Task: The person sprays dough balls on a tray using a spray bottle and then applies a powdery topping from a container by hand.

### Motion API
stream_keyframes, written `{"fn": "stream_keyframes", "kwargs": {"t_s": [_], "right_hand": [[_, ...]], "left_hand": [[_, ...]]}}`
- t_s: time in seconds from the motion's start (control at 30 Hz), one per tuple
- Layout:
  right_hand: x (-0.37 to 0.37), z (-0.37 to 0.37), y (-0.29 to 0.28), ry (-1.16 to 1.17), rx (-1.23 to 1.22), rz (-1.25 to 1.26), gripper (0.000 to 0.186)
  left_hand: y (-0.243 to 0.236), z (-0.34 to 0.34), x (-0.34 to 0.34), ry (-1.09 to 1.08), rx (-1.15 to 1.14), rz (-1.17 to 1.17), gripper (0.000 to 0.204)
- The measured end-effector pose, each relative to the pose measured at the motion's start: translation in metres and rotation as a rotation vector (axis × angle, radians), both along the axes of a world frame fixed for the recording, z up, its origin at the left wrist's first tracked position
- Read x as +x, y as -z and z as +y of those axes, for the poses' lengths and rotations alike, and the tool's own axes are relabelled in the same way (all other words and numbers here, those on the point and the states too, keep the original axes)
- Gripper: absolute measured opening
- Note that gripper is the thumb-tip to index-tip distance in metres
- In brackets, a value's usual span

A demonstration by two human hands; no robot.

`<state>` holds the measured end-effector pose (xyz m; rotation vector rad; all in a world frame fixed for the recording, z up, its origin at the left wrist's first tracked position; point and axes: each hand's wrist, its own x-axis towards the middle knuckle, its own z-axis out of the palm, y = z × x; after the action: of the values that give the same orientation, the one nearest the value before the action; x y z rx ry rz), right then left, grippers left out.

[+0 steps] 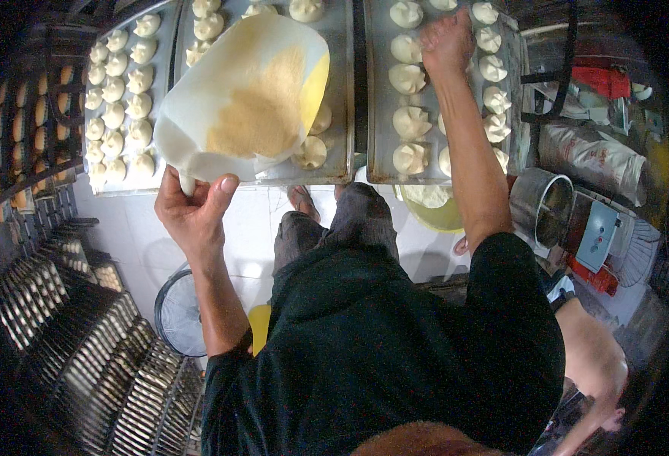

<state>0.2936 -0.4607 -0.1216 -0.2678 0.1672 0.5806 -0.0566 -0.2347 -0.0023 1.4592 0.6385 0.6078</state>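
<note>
My left hand (196, 205) grips the narrow end of a wide white plastic scoop (190, 99), fingers and thumb closed on it. Golden-brown powder (262, 106) lies in the scoop, which is held over the middle metal tray (338, 152) and hides much of it. My right hand (448, 44) is closed above the far part of the right tray (380, 163); whether anything is in its fingers cannot be seen. Pale swirled dough pieces (409, 121) stand in rows on that tray. More such dough mounds (138, 105) fill the left tray (91, 186).
Racks of trays with baked rolls (39, 137) and pale dough (91, 357) stand at left. A fan (179, 311) is on the floor. At right are a metal pot (543, 209), a white sack (593, 156) and a bare-backed person (593, 353). A yellow-green basin (433, 213) sits below the right tray.
</note>
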Motion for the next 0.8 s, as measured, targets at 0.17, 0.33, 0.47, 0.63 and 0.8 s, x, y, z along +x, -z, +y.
{"fn": "stream_keyframes", "kwargs": {"t_s": [0.17, 0.33, 0.47, 0.63, 0.8], "right_hand": [[0.019, 0.034, -0.022, 0.235, -0.426, -0.035, 0.035], [0.040, 0.048, -0.024, 0.379, -0.561, -0.270, 0.036], [0.052, 0.034, -0.020, 0.108, -0.249, -0.147, 0.037], [0.070, 0.055, -0.010, 0.365, -0.586, -0.268, 0.038], [0.115, 0.050, -0.025, 0.059, -0.120, -0.079, 0.037]], "left_hand": [[0.008, 0.007, 0.001, 0.035, -0.017, 0.025, 0.045], [0.004, 0.000, 0.014, 0.015, -0.023, -0.016, 0.043], [0.004, 0.001, 0.016, 0.038, -0.062, -0.022, 0.044], [-0.003, -0.010, 0.032, 0.009, -0.034, -0.035, 0.045], [-0.002, -0.012, 0.033, 0.065, -0.045, 0.000, 0.045]]}}
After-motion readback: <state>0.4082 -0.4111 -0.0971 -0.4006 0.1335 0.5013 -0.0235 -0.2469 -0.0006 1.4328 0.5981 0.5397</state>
